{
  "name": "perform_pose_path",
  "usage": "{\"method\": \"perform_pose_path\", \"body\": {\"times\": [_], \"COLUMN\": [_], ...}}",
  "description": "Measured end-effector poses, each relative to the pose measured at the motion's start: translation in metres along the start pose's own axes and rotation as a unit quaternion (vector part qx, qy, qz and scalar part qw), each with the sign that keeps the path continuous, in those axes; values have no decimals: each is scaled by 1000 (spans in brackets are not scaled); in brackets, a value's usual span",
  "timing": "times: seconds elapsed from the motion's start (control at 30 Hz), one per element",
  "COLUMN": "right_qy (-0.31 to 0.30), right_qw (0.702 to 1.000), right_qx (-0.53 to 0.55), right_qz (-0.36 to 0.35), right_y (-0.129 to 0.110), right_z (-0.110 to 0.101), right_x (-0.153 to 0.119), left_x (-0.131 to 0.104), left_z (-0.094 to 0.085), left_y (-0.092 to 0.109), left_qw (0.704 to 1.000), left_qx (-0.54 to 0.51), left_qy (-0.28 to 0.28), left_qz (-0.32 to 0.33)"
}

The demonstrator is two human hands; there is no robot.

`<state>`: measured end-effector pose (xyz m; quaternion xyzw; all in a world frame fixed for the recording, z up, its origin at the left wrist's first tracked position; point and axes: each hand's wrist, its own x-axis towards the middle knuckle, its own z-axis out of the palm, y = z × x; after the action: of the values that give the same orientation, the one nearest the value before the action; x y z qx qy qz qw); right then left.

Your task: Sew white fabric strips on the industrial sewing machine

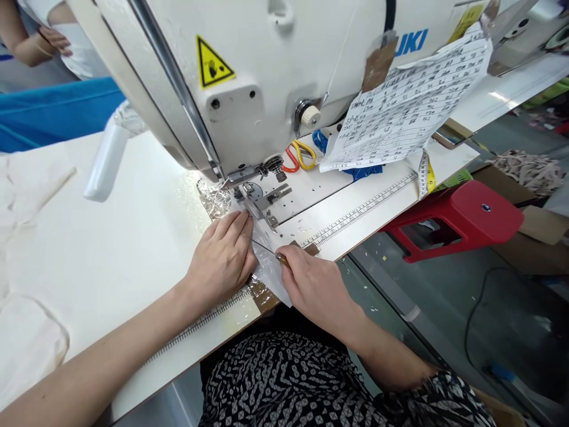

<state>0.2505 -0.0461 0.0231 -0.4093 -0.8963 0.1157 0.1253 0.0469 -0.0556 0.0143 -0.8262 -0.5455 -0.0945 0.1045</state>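
Observation:
My left hand [224,252] presses down on a strip of thin white fabric [272,280] just in front of the presser foot [252,207], its fingers bent and close together. My right hand [316,290] is wrapped round the short wooden handle of an awl [263,245]. The awl's thin metal shaft points left, with its tip at the fingers of my left hand. The fabric runs from the sewing machine [253,136] towards the table's front edge, between my two hands. My palms hide part of it.
Orange-handled scissors [304,157] lie behind the needle area. A handwritten sheet [400,107] hangs from the machine. White fabric pieces [26,332] lie at the left of the table [133,237]. A red stool [471,216] stands at right. Another person's hand [56,40] shows at upper left.

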Motion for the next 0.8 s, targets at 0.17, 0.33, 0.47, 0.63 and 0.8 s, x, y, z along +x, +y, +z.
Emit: {"method": "perform_pose_path", "body": {"times": [0.17, 0.33, 0.47, 0.63, 0.8], "right_qy": [20, 2, -44, -73, -78], "right_qw": [1000, 1000, 999, 996, 995], "right_qx": [5, 5, -6, -27, -16], "right_qz": [-8, -1, 17, 43, 57], "right_y": [-1, -3, -6, -11, -15], "right_z": [2, 3, 1, 0, 1], "right_x": [4, 11, 21, 31, 34], "left_x": [0, 1, 3, 5, 5], "left_z": [0, 3, 5, 8, 10], "left_y": [1, -5, -9, -13, -27], "left_qw": [1000, 999, 999, 997, 998], "left_qx": [16, 21, 26, 39, 39], "left_qy": [18, 43, 44, 30, 17], "left_qz": [12, 16, -19, -65, -53]}}
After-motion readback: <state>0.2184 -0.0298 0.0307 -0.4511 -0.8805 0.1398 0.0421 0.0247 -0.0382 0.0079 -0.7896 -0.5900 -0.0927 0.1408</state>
